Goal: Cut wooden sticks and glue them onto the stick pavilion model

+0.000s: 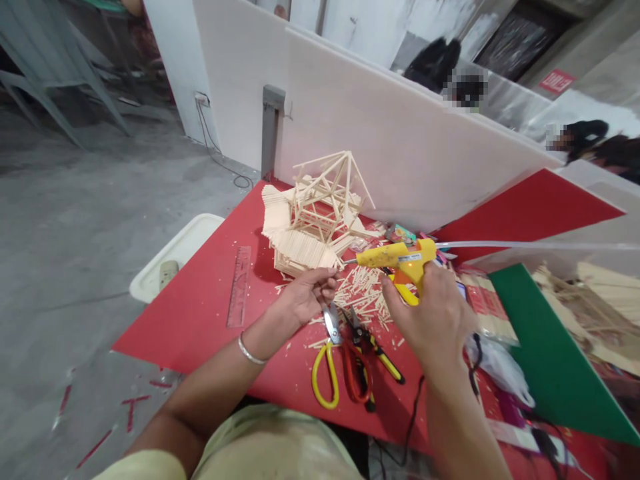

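My right hand (440,310) is wrapped round the grip of a yellow hot glue gun (400,257). A clear glue stick (500,245) sticks out of its back end. Its nozzle points left, close to the fingertips of my left hand (315,293). Those fingers are pinched together at the near right edge of a stick-built model house (305,250); what they hold is too small to make out. The model has slatted lower roofs and an open, peaked frame on top. Loose cut wooden sticks (363,293) lie in a heap between my hands.
Yellow-handled scissors (327,373), red-handled cutters (357,373) and black-yellow pliers (385,357) lie on the red table (200,327) near my body. A clear ruler (239,287) lies left. Packed sticks (487,303) and a plastic bag (505,373) are right. A white partition (375,133) stands behind; cables hang at the front edge.
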Motion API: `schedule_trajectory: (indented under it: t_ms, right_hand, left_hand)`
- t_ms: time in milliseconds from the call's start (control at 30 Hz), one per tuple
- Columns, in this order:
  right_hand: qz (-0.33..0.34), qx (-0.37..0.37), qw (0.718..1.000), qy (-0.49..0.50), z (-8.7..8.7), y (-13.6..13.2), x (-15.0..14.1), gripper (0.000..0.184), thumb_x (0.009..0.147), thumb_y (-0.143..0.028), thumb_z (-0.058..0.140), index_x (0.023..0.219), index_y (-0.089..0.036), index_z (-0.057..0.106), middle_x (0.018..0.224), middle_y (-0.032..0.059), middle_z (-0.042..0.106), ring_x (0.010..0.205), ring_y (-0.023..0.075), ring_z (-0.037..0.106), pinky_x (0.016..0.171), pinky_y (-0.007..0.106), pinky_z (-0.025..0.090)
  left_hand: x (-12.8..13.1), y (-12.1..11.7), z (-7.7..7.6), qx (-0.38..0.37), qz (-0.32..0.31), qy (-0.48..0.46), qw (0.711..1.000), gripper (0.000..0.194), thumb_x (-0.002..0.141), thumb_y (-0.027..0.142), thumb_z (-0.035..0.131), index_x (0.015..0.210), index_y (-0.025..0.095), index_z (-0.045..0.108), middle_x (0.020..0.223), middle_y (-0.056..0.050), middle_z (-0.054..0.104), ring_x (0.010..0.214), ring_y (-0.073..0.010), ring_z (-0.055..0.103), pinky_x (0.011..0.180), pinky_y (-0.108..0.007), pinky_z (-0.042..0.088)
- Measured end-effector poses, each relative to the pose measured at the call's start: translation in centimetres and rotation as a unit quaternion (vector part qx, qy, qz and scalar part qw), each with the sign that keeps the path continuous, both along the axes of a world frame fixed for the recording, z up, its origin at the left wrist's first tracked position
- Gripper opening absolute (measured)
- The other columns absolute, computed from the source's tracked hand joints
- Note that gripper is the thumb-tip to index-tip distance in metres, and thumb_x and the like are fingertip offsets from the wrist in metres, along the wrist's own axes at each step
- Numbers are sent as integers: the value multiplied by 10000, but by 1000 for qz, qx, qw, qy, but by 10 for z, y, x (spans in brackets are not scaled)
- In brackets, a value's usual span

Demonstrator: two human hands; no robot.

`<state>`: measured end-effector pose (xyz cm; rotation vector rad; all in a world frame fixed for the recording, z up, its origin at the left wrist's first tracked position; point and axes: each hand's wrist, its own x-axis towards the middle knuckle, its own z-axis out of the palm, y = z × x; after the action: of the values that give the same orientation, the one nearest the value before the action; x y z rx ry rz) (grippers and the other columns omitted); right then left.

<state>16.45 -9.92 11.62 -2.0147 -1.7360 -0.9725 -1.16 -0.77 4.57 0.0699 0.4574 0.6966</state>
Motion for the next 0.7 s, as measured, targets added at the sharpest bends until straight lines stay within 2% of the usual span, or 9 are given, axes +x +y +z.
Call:
schedule_trajectory:
  t_ms: [200, 467, 700]
  right_hand:
    - [-11, -8, 1000, -24, -1, 2, -3, 561, 877, -565, 538, 1186, -98, 564, 912, 125, 641, 816, 241, 592, 651, 313, 393]
    - [-5, -22, 999, -44, -2, 3, -3, 557, 894, -536, 516, 1239, -100, 537, 1017, 150, 652, 856, 254, 609, 664, 315, 383]
    - [-14, -26, 998, -53, -2, 3, -4, 564, 895, -554, 509, 1222, -96, 546, 1018, 144, 652, 863, 249, 608, 670, 313, 386]
  left_hand:
    - [-3, 3, -1, -12, 8, 20, 1000, 73, 798, 6, 608, 755, 53, 642, 669, -38, 634, 507, -25, 560, 388, -91, 368]
    - [-3, 3, -4, 34, 11, 79, 996, 12, 759, 34, 672, 755, 35, 683, 620, -43, 635, 499, -43, 565, 407, -113, 396]
    - [-4, 4, -12, 87, -10, 98, 991, 83, 730, 84, 727, 787, 24, 719, 607, -53, 635, 510, -52, 559, 426, -120, 410]
